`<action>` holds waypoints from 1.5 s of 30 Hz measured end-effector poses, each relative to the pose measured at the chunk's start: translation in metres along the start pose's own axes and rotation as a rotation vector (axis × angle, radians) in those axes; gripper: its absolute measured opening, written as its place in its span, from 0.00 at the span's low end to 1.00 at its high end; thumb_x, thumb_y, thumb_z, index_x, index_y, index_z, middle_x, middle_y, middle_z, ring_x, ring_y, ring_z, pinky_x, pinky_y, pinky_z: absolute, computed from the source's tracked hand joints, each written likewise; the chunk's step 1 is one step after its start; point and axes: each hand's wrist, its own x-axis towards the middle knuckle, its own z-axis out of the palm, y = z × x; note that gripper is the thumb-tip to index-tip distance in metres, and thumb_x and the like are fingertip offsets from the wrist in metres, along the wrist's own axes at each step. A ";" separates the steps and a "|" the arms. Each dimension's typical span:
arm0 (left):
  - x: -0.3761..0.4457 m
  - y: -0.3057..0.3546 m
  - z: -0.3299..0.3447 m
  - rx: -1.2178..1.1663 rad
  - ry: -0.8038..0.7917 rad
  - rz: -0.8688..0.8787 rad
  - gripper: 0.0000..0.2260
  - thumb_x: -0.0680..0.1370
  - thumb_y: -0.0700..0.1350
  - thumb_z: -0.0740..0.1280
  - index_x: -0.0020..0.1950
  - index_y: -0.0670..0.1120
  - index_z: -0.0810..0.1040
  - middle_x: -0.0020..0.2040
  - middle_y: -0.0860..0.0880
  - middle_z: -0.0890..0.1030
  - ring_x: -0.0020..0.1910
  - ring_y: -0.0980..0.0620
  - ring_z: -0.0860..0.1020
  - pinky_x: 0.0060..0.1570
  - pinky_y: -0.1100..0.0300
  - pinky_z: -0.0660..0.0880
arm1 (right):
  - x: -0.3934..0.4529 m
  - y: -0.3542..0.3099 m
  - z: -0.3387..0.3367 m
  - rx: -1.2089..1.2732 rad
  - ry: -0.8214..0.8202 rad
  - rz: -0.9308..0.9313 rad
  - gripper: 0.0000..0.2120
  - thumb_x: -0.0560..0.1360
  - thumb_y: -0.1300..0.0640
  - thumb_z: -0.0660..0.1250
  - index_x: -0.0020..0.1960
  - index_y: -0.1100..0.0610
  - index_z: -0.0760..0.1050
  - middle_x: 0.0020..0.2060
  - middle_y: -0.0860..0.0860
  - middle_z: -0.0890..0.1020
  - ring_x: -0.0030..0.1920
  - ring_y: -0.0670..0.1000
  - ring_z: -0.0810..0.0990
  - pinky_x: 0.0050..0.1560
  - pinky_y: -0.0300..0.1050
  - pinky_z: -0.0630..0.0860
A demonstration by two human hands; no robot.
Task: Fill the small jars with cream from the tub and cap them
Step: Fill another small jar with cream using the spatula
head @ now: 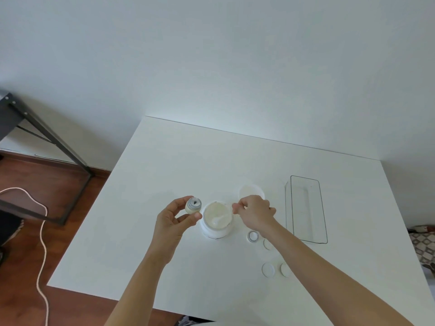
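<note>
An open white tub (pixel 217 221) of cream stands in the middle of the white table (pixel 164 172). My left hand (pixel 175 218) holds a small open jar (pixel 193 205), tilted, just left of the tub. My right hand (pixel 255 214) pinches the handle of a white spoon (pixel 220 218) whose bowl lies in the tub's cream. The tub's lid (pixel 250 190) lies behind my right hand. Another small open jar (pixel 253 236) stands right of the tub. Small white caps (pixel 268 269) (pixel 284 270) lie nearer me, and my right forearm partly covers a third cap (pixel 267 244).
A clear plastic bin (pixel 306 208) stands at the right of the table. Left of the table are a wooden floor, a black metal frame (pixel 47 135) and a white cord (pixel 42 231). A patterned cushion (pixel 423 243) shows at the far right edge.
</note>
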 end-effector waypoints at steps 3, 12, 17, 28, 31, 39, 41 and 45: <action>0.002 0.002 0.004 0.003 0.002 -0.003 0.16 0.68 0.44 0.78 0.55 0.53 0.83 0.55 0.53 0.85 0.47 0.51 0.85 0.47 0.61 0.80 | -0.005 0.005 -0.015 0.216 -0.039 0.064 0.13 0.78 0.49 0.62 0.39 0.51 0.80 0.28 0.40 0.73 0.47 0.54 0.72 0.54 0.51 0.64; 0.004 0.007 0.021 0.020 -0.083 -0.006 0.13 0.71 0.45 0.75 0.55 0.54 0.84 0.53 0.50 0.87 0.48 0.51 0.84 0.51 0.59 0.80 | -0.028 0.000 -0.051 0.661 -0.008 -0.056 0.12 0.78 0.53 0.64 0.40 0.56 0.81 0.42 0.44 0.84 0.48 0.37 0.78 0.46 0.37 0.67; 0.005 0.011 0.030 0.051 -0.159 0.000 0.13 0.77 0.38 0.73 0.60 0.50 0.82 0.52 0.50 0.87 0.49 0.54 0.84 0.49 0.62 0.79 | -0.040 -0.012 -0.051 0.619 0.139 -0.155 0.11 0.77 0.49 0.66 0.39 0.50 0.82 0.40 0.40 0.82 0.40 0.43 0.76 0.55 0.49 0.71; 0.004 0.019 0.033 0.059 -0.185 0.005 0.15 0.74 0.47 0.72 0.60 0.52 0.83 0.56 0.45 0.86 0.53 0.50 0.83 0.51 0.59 0.78 | -0.049 -0.006 -0.036 0.101 0.645 -0.623 0.05 0.74 0.48 0.69 0.42 0.44 0.83 0.41 0.46 0.70 0.46 0.49 0.71 0.50 0.44 0.54; 0.003 0.020 0.032 0.056 -0.184 0.002 0.14 0.74 0.48 0.71 0.60 0.52 0.83 0.56 0.49 0.86 0.53 0.52 0.84 0.52 0.59 0.78 | -0.046 0.003 -0.034 -0.050 0.763 -0.806 0.04 0.75 0.48 0.68 0.45 0.42 0.82 0.42 0.47 0.71 0.47 0.48 0.70 0.50 0.46 0.54; 0.002 0.024 0.034 0.044 -0.189 0.013 0.12 0.74 0.49 0.72 0.57 0.57 0.85 0.55 0.50 0.87 0.53 0.53 0.84 0.51 0.61 0.80 | -0.045 0.016 -0.034 -0.149 0.896 -0.954 0.06 0.75 0.50 0.70 0.50 0.41 0.79 0.44 0.45 0.67 0.47 0.50 0.70 0.50 0.48 0.54; 0.002 0.025 0.035 0.035 -0.190 0.017 0.13 0.72 0.52 0.74 0.57 0.57 0.85 0.55 0.50 0.87 0.53 0.54 0.83 0.51 0.61 0.79 | -0.046 0.017 -0.035 -0.148 0.896 -0.956 0.06 0.75 0.51 0.70 0.51 0.41 0.79 0.44 0.45 0.67 0.47 0.50 0.70 0.49 0.48 0.54; 0.003 0.023 0.032 0.026 -0.176 0.015 0.13 0.74 0.48 0.73 0.58 0.55 0.84 0.55 0.48 0.87 0.53 0.52 0.83 0.52 0.60 0.79 | -0.050 0.017 -0.037 -0.119 0.858 -0.919 0.04 0.75 0.51 0.69 0.48 0.42 0.81 0.43 0.45 0.68 0.47 0.49 0.70 0.49 0.48 0.55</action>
